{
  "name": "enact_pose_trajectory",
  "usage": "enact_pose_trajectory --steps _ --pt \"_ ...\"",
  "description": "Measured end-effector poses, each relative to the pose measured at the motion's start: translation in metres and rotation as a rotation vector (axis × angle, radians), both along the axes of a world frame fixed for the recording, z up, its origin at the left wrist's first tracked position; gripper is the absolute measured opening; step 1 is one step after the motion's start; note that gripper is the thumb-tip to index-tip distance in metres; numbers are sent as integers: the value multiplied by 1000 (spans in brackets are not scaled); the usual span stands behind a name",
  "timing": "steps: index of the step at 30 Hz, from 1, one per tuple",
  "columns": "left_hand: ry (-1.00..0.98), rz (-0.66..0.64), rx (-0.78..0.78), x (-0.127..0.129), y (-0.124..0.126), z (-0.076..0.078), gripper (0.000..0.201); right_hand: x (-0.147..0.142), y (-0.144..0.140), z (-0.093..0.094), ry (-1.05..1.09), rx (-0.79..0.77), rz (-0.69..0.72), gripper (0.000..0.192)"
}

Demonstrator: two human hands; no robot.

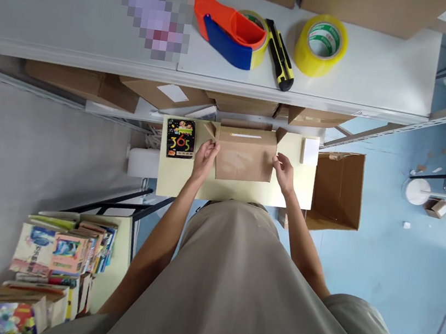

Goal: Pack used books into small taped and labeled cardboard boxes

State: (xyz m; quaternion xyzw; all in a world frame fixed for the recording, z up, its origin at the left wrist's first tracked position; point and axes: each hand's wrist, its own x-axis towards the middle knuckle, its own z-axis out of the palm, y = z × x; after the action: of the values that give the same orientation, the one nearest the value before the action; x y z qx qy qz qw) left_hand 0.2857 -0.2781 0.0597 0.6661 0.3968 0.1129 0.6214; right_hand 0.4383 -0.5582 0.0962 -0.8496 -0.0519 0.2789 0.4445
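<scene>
A small brown cardboard box (244,161) sits on the pale yellow table (227,192) in front of me. Its side flaps stick up at the far corners. My left hand (204,160) grips the box's left edge with curled fingers. At the opposite edge, my right hand (283,172) pinches the cardboard between thumb and fingers. To the left of my left hand lies a black book (181,139) with a colourful "365" on its cover. A small white stack (310,151), perhaps paper, lies beyond my right hand.
On the shelf (369,71) above are an orange and blue tape dispenser (229,32), a yellow-black box cutter (279,56) and a yellow tape roll (321,45). A large open carton (338,191) stands right of the table. Stacked books (65,255) are at lower left.
</scene>
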Motion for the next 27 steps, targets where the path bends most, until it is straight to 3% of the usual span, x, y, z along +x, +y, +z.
enact_pose_trajectory --steps 3,7,12,15,19,22,27 --pt "-47 24 26 1 0 8 75 0 1 7 -73 -20 -14 90" --pt "42 211 -119 10 -1 0 65 8 4 -5 -33 -57 -71 89" --pt "54 432 -344 23 0 -15 41 20 9 -36 105 216 -282 78" --pt "-29 453 -376 40 3 -16 42 33 16 -49 115 375 -346 73" --pt "-26 419 -349 56 6 -10 40 48 23 -55 113 387 -346 71" --pt "-8 380 -314 33 0 -3 33 40 12 -58 71 326 -290 72" --pt "114 398 -343 -61 -23 1 44 -7 -15 -67 104 150 -202 81"
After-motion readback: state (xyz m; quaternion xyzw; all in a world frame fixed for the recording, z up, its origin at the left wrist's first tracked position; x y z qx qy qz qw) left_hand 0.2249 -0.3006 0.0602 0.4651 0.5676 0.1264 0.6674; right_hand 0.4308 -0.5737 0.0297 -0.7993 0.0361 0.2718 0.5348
